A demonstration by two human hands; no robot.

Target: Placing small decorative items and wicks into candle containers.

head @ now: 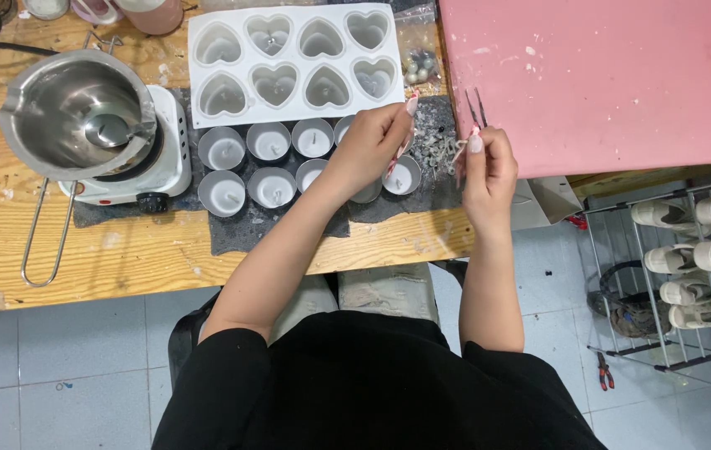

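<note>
Wick (458, 150), a thin pale strand, hangs pinched in the closed fingers of the right hand (482, 167) over the desk's (122, 258) front edge, beside the pink mat (605, 83). The white silicone mould (293, 60) has eight heart cavities. Nine round metal cups (222, 148) sit in two rows on grey felt (247, 229). The left hand (372, 142) hovers above them, fingers curled; whether they hold anything I cannot tell.

The wooden tabletop (122, 250) is being covered by a dark felt mat (243, 229) — a small white hotplate (159, 162), round tins (272, 185) and a pink board (605, 83) are being carried.
</note>
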